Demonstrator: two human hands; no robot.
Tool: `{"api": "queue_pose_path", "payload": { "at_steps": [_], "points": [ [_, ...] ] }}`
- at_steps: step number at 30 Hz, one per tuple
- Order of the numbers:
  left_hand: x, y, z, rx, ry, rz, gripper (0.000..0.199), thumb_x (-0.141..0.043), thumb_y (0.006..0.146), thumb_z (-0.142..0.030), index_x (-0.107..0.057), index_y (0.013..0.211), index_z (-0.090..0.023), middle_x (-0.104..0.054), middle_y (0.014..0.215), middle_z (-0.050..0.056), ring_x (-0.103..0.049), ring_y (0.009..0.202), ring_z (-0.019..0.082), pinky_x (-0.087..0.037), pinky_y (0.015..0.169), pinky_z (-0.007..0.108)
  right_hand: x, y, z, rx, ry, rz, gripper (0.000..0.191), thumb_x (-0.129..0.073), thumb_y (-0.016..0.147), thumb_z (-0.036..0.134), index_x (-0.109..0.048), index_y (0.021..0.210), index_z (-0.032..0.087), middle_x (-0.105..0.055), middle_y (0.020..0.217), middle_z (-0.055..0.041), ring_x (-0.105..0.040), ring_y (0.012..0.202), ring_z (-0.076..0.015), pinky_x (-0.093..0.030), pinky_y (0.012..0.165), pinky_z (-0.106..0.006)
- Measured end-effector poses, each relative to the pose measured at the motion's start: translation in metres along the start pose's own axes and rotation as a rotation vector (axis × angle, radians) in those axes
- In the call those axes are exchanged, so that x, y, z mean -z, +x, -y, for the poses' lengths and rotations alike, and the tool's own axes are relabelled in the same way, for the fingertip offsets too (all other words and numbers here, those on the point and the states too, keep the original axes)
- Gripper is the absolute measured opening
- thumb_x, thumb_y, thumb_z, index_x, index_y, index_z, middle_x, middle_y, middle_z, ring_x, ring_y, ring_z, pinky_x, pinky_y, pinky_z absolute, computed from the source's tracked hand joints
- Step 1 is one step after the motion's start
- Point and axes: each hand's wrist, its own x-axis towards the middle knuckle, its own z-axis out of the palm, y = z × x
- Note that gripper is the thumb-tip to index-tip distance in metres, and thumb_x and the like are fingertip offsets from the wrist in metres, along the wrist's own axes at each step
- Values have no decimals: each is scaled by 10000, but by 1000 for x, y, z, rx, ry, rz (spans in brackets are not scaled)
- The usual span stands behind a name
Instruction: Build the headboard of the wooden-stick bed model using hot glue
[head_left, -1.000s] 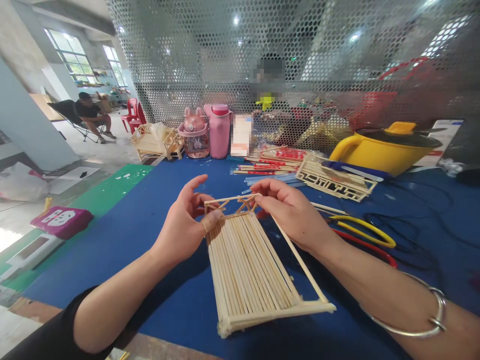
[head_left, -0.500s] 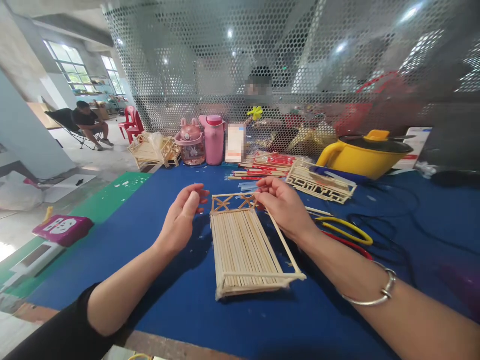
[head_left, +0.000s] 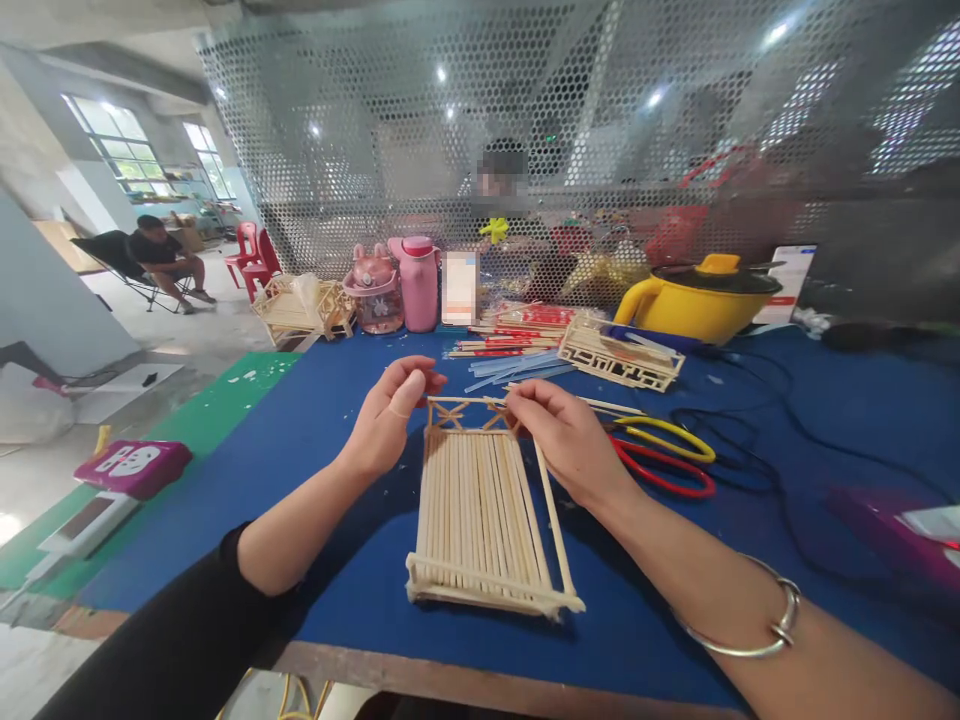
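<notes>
A small model made of pale wooden sticks (head_left: 480, 510) lies on the blue table in front of me, with a slatted floor and a crossed-stick railing (head_left: 465, 413) at its far end. My right hand (head_left: 566, 435) pinches the far right corner of this model. From under that hand a long side stick (head_left: 555, 525) slants to the near right corner. At the far left corner is my left hand (head_left: 390, 415), fingers curved and thumb a little apart from them. Its fingertips are at the railing; whether they touch it I cannot tell.
Behind the model lie translucent glue sticks (head_left: 510, 370), red-wrapped stick bundles (head_left: 517, 335) and another stick model (head_left: 622, 355). Yellow-handled (head_left: 667, 438) and red-handled tools (head_left: 664, 470) lie right, near black cables. A yellow pot (head_left: 697, 305) and pink bottles (head_left: 418, 285) stand at the back.
My left hand has moved right, up to the model's far left corner. The model has turned slightly and its near end has shifted left. My right hand still pinches the far right corner.
</notes>
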Motion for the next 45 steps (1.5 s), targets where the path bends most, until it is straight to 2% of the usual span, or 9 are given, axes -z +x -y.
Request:
{"api": "queue_pose_path", "payload": {
  "at_steps": [2, 5, 8, 10, 16, 37, 39, 42, 45],
  "points": [
    [-3, -4, -1, -44, 27, 52, 305, -534, 846, -367, -495, 1103, -207, -614, 1015, 45, -575, 970, 167, -447, 854, 320, 0, -3, -2, 8, 25, 13, 202, -504, 813, 376, -550, 733, 196, -545, 647, 25, -482, 622, -131, -369, 608, -280],
    [-7, -8, 0, -90, 166, 105, 461, -605, 799, -253, -407, 1214, -218, -577, 1034, 47, -565, 964, 166, -460, 835, 319, 0, -4, -4, 24, 35, 12, 194, -490, 818, 368, -553, 743, 200, -543, 657, 24, -479, 622, -133, -370, 606, -277],
    [-12, -10, 2, -101, 272, 113, 564, -601, 789, -181, -338, 1287, -222, -571, 999, 37, -568, 910, 150, -452, 855, 334, 0, -4, -4, 39, 14, 3, 188, -486, 816, 359, -559, 744, 201, -547, 659, 21, -486, 629, -139, -376, 615, -278],
    [-15, -10, 3, -82, 251, 96, 587, -591, 789, -161, -318, 1305, -226, -568, 960, 22, -566, 879, 139, -452, 850, 327, 0, -4, -4, 38, 7, 3, 187, -484, 817, 358, -562, 749, 202, -555, 665, 18, -497, 641, -145, -379, 622, -280],
    [-18, -8, 3, -35, 166, 16, 663, -622, 766, -178, -286, 1336, -233, -553, 869, -12, -562, 845, 128, -457, 776, 281, 1, -2, -6, 35, 13, 15, 191, -476, 822, 359, -556, 738, 207, -553, 659, 19, -484, 626, -143, -369, 602, -277],
    [-23, -9, 5, -42, 190, -36, 669, -634, 755, -189, -309, 1337, -233, -592, 840, -10, -590, 823, 151, -473, 813, 339, 1, -2, -6, 45, -4, 13, 190, -485, 819, 354, -560, 732, 203, -533, 662, 23, -470, 634, -139, -359, 608, -269],
    [-22, -9, 5, -36, 179, -18, 680, -644, 743, -187, -309, 1333, -233, -599, 878, 4, -591, 861, 159, -465, 838, 346, 1, -1, -6, 41, -1, 14, 184, -487, 816, 350, -559, 733, 203, -529, 658, 24, -467, 631, -138, -359, 604, -270],
    [-16, -9, 2, -43, 154, 7, 679, -662, 716, -182, -337, 1308, -248, -597, 1042, 44, -566, 990, 177, -430, 905, 357, 0, -2, -5, 22, 8, 17, 166, -487, 816, 342, -557, 754, 204, -530, 663, 21, -465, 623, -138, -359, 597, -270],
    [-6, -5, -2, -118, 74, -74, 564, -615, 765, -260, -376, 1275, -273, -570, 1148, 52, -529, 1082, 183, -404, 945, 357, 0, -4, -5, 52, -13, -2, 168, -472, 837, 352, -550, 799, 208, -535, 691, 15, -479, 649, -146, -373, 627, -277]
  ]
}}
